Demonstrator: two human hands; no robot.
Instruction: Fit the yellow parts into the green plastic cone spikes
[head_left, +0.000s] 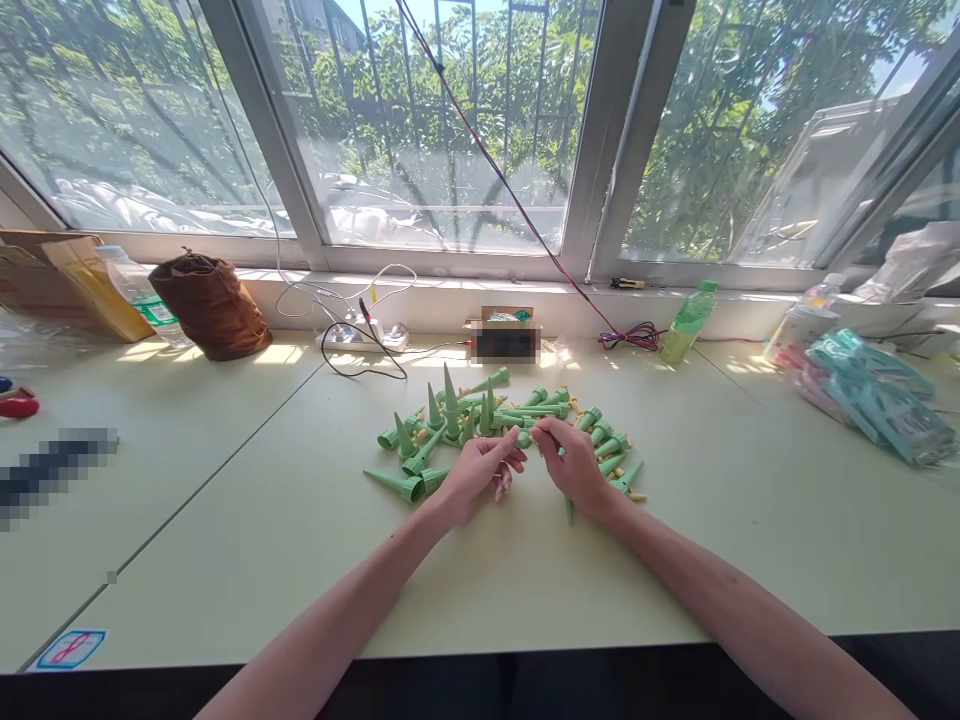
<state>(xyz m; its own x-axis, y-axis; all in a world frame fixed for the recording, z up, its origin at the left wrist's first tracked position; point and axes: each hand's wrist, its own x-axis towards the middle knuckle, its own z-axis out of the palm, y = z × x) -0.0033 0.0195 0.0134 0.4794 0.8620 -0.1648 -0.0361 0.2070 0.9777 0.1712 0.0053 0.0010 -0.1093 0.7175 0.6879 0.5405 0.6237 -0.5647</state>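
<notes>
My left hand [484, 468] is closed, thumb and fingers pinching a green watering spike [523, 438] seen almost end-on. My right hand [566, 455] is pinched right beside that spike's end; whatever sits between its fingertips is too small to make out. Around both hands lie several more green plastic watering spikes [450, 405], long pointed cones with ribbed caps. Some stand tip-up on the left, others lie on their sides to the right [611, 445]. Small tan pieces [637, 496] are scattered among them.
The pale table [247, 560] runs to the window sill. At the back are a brown pouch [210, 305], a power strip [364, 335] with cables, a small box [506, 335], a coiled wire [630, 336] and a green bottle [688, 322]. Teal packets [881, 390] lie right.
</notes>
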